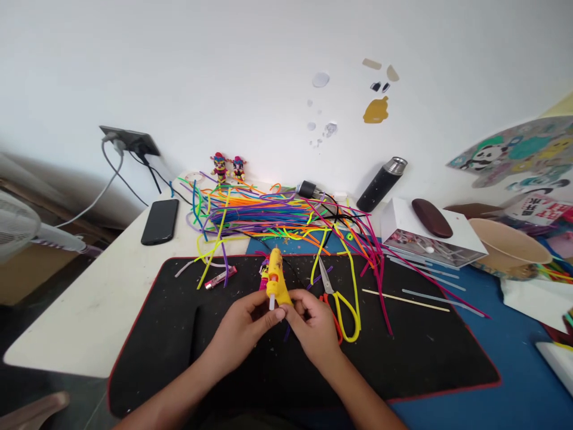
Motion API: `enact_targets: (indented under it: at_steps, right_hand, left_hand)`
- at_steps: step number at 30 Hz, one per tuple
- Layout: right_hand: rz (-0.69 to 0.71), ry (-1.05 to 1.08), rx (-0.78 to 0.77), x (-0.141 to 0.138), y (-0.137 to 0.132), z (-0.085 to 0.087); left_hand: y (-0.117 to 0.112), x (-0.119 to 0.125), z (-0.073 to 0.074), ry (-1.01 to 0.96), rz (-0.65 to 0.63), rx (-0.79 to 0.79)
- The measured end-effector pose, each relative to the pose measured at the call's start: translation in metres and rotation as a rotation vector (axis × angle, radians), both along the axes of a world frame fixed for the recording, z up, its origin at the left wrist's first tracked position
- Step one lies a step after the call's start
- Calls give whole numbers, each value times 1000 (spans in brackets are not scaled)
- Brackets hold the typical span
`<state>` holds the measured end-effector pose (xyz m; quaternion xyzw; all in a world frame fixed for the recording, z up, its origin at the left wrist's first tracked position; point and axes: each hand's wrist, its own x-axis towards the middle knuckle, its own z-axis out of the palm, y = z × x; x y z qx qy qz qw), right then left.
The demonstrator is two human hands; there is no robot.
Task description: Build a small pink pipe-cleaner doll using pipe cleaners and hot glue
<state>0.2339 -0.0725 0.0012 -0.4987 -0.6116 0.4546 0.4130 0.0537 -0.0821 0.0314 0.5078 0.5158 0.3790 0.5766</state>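
A yellow hot glue gun (276, 278) is held upright over the mat, its nozzle pointing away from me. A whitish glue stick (271, 302) sticks out of its back end. My right hand (313, 325) is closed around the handle. From the other side my left hand (248, 322) grips the gun's rear, thumb beside the glue stick and meeting my right thumb. Behind the gun shows a pink, multicoloured piece (264, 276), mostly hidden; whether my left fingers touch it I cannot tell. Scissors (341, 307) with yellow and orange handles lie beside my right hand.
A heap of coloured pipe cleaners (268, 212) spans the back of the black mat (421, 352). Two small dolls (220, 168) stand behind it. Around are a phone (160, 222), a black flask (382, 183), a white box (403, 221), a wooden stick (405, 300) and clear glue sticks (443, 300).
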Motion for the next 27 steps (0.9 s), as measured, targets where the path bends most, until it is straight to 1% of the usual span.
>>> enact_targets:
  at_steps: [3, 5, 9, 12, 16, 23, 27]
  right_hand:
    - [30, 7, 4, -4, 0, 5]
    - [64, 17, 6, -7, -1, 7]
    - [131, 21, -3, -16, -3, 9]
    - [179, 41, -33, -19, -5, 10]
    - [206, 85, -49, -20, -7, 13]
    - [209, 136, -74, -22, -8, 19]
    - [206, 138, -79, -22, -7, 19]
  left_hand:
    - [-2, -3, -5, -154, 72, -66]
    - [-4, -5, -6, -221, 125, -94]
    - [-7, -8, -8, -272, 237, -115]
    - [-8, -14, -12, -253, 297, -52]
    - [-11, -22, -13, -164, 281, 19]
    - [-15, -30, -11, -117, 274, -18]
    - [-14, -32, -4, -53, 272, 4]
